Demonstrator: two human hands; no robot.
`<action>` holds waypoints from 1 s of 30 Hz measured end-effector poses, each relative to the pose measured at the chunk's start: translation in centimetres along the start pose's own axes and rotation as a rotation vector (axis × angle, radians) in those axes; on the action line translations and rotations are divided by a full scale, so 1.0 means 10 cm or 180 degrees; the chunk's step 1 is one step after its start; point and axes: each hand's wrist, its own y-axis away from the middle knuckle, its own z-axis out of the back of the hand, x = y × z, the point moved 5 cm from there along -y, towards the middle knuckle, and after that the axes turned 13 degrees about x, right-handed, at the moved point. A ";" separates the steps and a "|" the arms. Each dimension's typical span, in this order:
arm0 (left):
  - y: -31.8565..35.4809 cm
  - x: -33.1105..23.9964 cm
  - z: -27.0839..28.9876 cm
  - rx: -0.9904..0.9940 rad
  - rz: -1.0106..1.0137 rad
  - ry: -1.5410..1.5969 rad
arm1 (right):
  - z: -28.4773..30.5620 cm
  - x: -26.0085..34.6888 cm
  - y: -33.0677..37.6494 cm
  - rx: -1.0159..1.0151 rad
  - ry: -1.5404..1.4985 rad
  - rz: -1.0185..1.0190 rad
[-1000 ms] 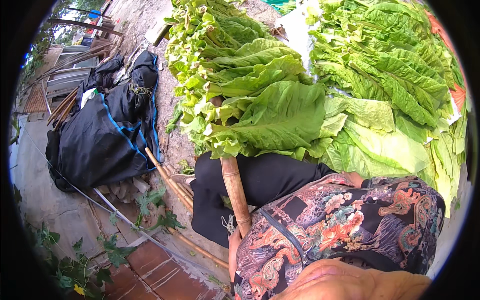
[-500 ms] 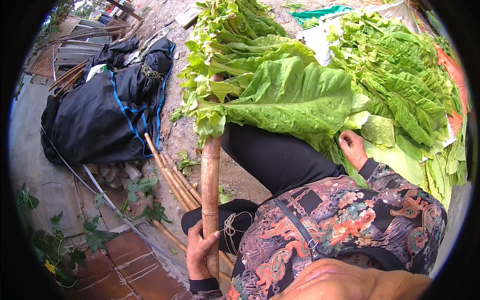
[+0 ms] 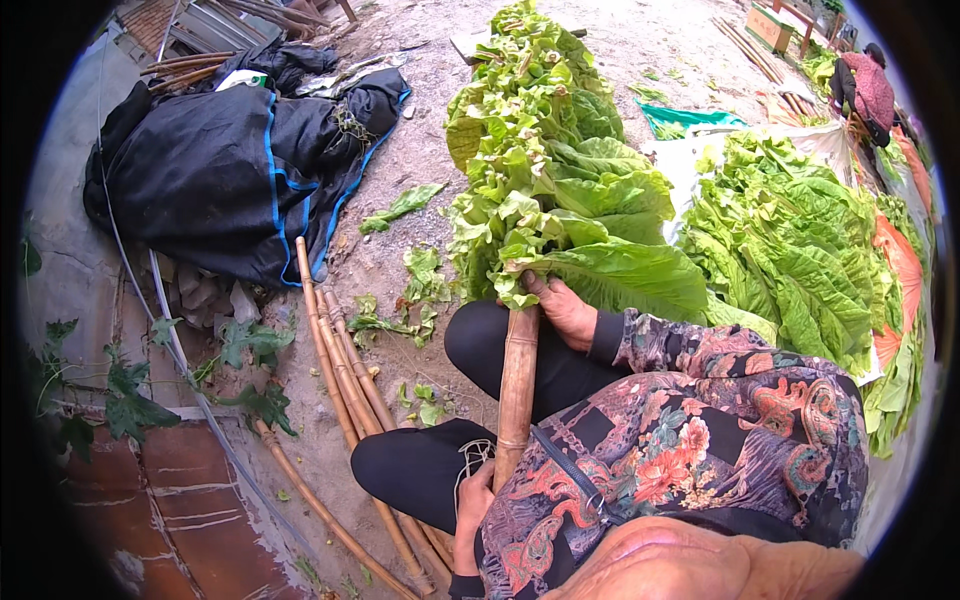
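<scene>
A thick bamboo pole (image 3: 517,375) slants up from my lap, its far stretch hidden under a dense row of big green leaves (image 3: 600,180). My right hand (image 3: 567,312) is closed at the near end of that row. Its thumb and fingers pinch the stem end of a broad leaf (image 3: 640,278) against the pole. Low beside my body, my left hand (image 3: 472,505) is closed at the pole's near part, some fingers hidden behind it. Loops of pale string (image 3: 474,458) hang by this hand, over my dark-trousered knee.
A large heap of loose leaves (image 3: 785,240) lies on sheeting to the right. Several bamboo poles (image 3: 345,385) rest on the ground at left, below a black covered pile (image 3: 200,185). Another person (image 3: 868,90) bends over at far right. Leaf scraps (image 3: 425,275) litter the ground.
My right hand has moved from beside the leaf heap to the pole, where it now pinches a leaf's stem end. My left hand sits closer to my body. The view has shifted.
</scene>
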 end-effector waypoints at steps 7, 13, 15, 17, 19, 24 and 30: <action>-0.23 -0.68 -0.06 0.0035 -0.0444 -0.0228 | 0.24 0.36 -0.07 0.0398 0.0293 -0.0495; -0.21 -1.12 0.35 0.0195 0.0154 0.0147 | 1.37 0.36 1.15 -0.0098 0.1406 -0.0209; -0.28 -1.23 0.58 0.0140 0.0244 0.0111 | 2.36 -0.30 2.14 -0.1523 0.2805 -0.0939; -0.35 -1.21 0.72 0.0353 0.0447 -0.0072 | 2.88 -1.28 3.45 -0.0785 0.3246 -0.3260; -0.50 -1.06 0.83 0.0594 0.0655 -0.0211 | 2.68 -1.81 4.08 -0.0079 0.2876 -0.4354; -1.10 -0.89 0.97 0.0656 0.1200 -0.0384 | 2.07 -1.80 2.97 -0.0994 0.2443 -0.4054; -1.64 -0.54 1.25 0.1001 0.1961 0.0240 | 1.99 -1.75 1.90 -0.1367 0.2272 -0.3992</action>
